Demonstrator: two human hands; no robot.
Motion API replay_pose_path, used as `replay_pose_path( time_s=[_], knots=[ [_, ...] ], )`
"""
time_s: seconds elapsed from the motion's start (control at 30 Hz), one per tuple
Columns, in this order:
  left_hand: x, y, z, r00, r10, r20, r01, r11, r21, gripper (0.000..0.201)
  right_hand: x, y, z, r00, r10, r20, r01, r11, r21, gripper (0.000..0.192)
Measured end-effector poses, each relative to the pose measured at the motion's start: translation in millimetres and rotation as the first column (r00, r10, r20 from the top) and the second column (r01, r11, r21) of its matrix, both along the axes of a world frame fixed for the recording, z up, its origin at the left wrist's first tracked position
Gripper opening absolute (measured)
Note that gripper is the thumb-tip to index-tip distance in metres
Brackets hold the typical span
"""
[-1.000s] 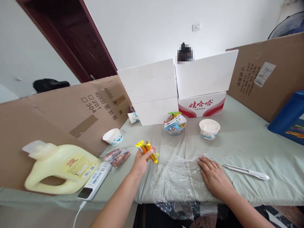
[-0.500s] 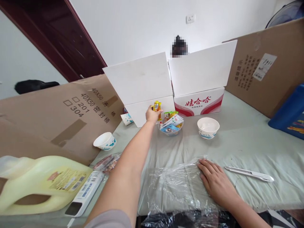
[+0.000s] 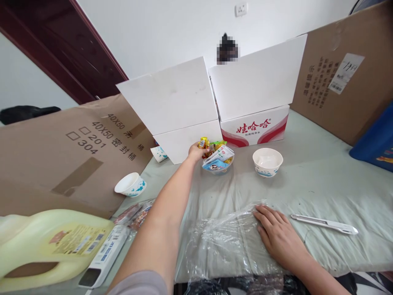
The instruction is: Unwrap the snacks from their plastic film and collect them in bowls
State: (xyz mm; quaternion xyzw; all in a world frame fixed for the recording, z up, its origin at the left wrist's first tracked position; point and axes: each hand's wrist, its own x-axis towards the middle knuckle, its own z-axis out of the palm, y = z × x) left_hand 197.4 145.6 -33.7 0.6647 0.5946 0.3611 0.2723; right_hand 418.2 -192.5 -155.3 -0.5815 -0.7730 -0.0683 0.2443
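Observation:
My left hand reaches out over the table, its fingers closed on a small yellow wrapped snack. The snack is at the left rim of a clear bowl, which holds several colourful packets, among them a blue packet and a white packet. My right hand lies flat on the table at the edge of a crumpled clear plastic bag, holding nothing. To the right of the clear bowl stands a white patterned bowl.
Behind the clear bowl stand white box panels and a red-printed carton. White tongs lie at the right. On the left are a tilted paper bowl, a yellow jug and a narrow white box. Brown cardboard flanks both sides.
My left hand has brought the yellow snack down to the bowl's left rim. The whole view has shifted slightly. My right hand keeps its place on the plastic bag.

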Motion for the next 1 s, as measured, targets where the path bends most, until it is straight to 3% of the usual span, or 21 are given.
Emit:
replay_pose_path(
  time_s=[0.33, 0.5, 0.6, 0.77, 0.9, 1.0],
  knots=[
    [4, -5, 20.0, 0.983, -0.021, -0.185, 0.010, 0.998, -0.057, 0.028, -1, 1, -0.5, 1.000, -0.008, -0.026, 0.008, 1.000, -0.002, 0.033],
    [-10, -12, 41.8, 0.988, 0.047, -0.148, -0.035, 0.996, 0.079, 0.030, -1, 0, 0.4, 0.999, -0.010, -0.034, 0.009, 1.000, -0.011, 0.033],
    [-10, -20, 50.1, 0.987, 0.002, -0.158, 0.021, 0.990, 0.141, 0.032, 0, 1, -0.4, 0.999, -0.005, -0.041, 0.004, 1.000, -0.008, 0.033],
    [8, -35, 37.1, 0.961, -0.149, -0.235, 0.186, 0.972, 0.146, 0.034, 0, 1, -0.5, 0.999, -0.004, -0.038, 0.004, 1.000, -0.006, 0.033],
    [15, -42, 19.6, 0.960, -0.160, -0.231, 0.203, 0.964, 0.172, 0.039, -1, 1, 2.5, 1.000, -0.014, -0.028, 0.013, 1.000, -0.026, 0.032],
    [11, -43, 16.8, 0.968, -0.147, -0.203, 0.181, 0.970, 0.162, 0.036, -2, 0, 3.9, 0.999, -0.021, -0.033, 0.020, 0.999, -0.038, 0.032]
  ],
)
